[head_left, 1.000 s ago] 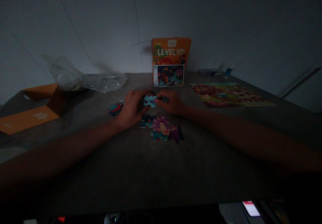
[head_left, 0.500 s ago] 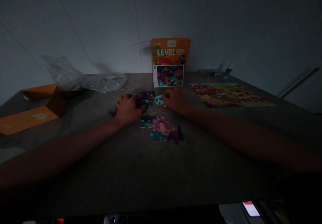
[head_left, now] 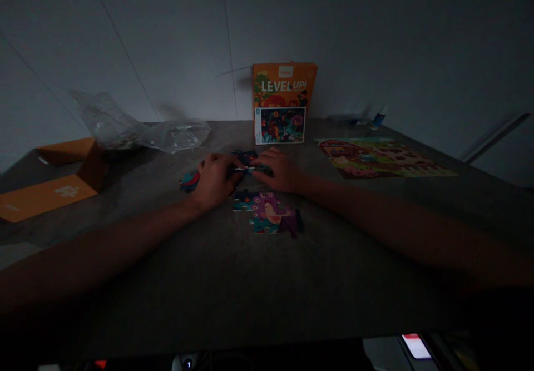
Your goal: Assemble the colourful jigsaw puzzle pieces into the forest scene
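My left hand (head_left: 214,177) and my right hand (head_left: 278,172) nearly meet over the loose pieces on the table. Between their fingertips is a jigsaw puzzle piece (head_left: 247,169), tilted so that a pale edge shows. Fingers of both hands are closed on it; whether there is more than one piece cannot be made out in the dim light. Other loose puzzle pieces (head_left: 189,180) stick out left of my left hand, and dark ones (head_left: 245,155) lie behind the fingers. Closer to me is a joined puzzle section (head_left: 270,214) with a purple creature, lying flat.
An orange puzzle box (head_left: 284,85) stands against the wall, a picture card (head_left: 280,126) leaning on it. At left are an open orange box sleeve (head_left: 50,198) and clear plastic bags (head_left: 175,135). A finished farm puzzle (head_left: 386,158) lies right, near a small blue-labelled tube (head_left: 378,119).
My right hand has moved left to meet my left hand, bringing a light-blue puzzle piece off the table. My left hand has turned slightly and stays over the loose pieces.
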`<action>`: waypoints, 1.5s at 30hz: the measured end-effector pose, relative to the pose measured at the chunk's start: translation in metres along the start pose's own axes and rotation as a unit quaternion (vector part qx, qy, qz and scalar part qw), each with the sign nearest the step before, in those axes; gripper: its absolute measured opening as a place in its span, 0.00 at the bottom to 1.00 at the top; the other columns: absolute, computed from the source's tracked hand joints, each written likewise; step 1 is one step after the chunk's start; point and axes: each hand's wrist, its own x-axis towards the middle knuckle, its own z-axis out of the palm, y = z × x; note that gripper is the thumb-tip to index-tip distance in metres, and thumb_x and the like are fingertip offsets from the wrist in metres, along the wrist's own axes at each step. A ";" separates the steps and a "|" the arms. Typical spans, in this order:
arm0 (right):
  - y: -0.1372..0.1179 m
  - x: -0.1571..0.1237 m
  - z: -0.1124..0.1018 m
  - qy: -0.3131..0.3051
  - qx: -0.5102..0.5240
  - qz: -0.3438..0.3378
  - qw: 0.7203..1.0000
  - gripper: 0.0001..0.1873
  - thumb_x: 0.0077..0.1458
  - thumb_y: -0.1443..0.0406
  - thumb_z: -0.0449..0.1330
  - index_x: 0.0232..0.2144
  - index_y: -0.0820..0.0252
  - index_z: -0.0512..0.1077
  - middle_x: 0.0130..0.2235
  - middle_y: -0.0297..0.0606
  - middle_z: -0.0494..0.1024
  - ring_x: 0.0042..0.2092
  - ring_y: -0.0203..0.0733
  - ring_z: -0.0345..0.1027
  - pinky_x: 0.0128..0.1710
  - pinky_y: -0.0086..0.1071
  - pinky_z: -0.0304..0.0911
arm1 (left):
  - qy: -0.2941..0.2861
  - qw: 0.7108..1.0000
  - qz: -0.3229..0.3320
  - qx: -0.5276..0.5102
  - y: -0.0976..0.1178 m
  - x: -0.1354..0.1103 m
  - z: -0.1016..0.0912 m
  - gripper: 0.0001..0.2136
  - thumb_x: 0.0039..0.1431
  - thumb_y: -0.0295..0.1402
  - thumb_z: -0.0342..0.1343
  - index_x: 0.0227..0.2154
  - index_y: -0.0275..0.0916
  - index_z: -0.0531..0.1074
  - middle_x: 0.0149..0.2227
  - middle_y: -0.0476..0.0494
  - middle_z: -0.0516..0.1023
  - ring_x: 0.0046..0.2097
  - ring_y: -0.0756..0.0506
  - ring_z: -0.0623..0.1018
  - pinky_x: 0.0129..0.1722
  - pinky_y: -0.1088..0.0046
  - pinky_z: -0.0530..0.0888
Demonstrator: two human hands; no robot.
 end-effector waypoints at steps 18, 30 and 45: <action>-0.004 0.002 -0.007 0.137 0.055 0.114 0.983 0.09 0.64 0.63 0.56 0.31 0.57 0.72 0.34 0.38 0.78 0.38 0.41 0.70 0.42 0.35 0.63 | 0.034 0.986 -0.006 -0.160 -0.006 0.004 0.000 0.07 0.59 0.38 0.62 0.32 0.40 0.78 0.37 0.42 0.83 0.44 0.39 0.80 0.47 0.62 0.75; 0.012 0.004 0.002 0.072 -0.104 0.411 0.903 0.06 0.58 0.64 0.59 0.31 0.59 0.76 0.41 0.48 0.80 0.47 0.54 0.72 0.51 0.52 0.63 | 0.026 0.981 -0.008 -0.191 -0.008 0.004 -0.002 0.09 0.62 0.37 0.55 0.35 0.40 0.78 0.40 0.43 0.84 0.44 0.41 0.82 0.47 0.66 0.77; -0.006 -0.001 -0.005 0.056 0.027 0.006 0.998 0.10 0.62 0.60 0.61 0.31 0.59 0.77 0.32 0.39 0.81 0.38 0.44 0.72 0.48 0.40 0.61 | 0.032 0.985 0.033 -0.166 -0.008 0.003 -0.001 0.09 0.64 0.36 0.56 0.36 0.39 0.80 0.40 0.41 0.84 0.44 0.40 0.81 0.49 0.61 0.75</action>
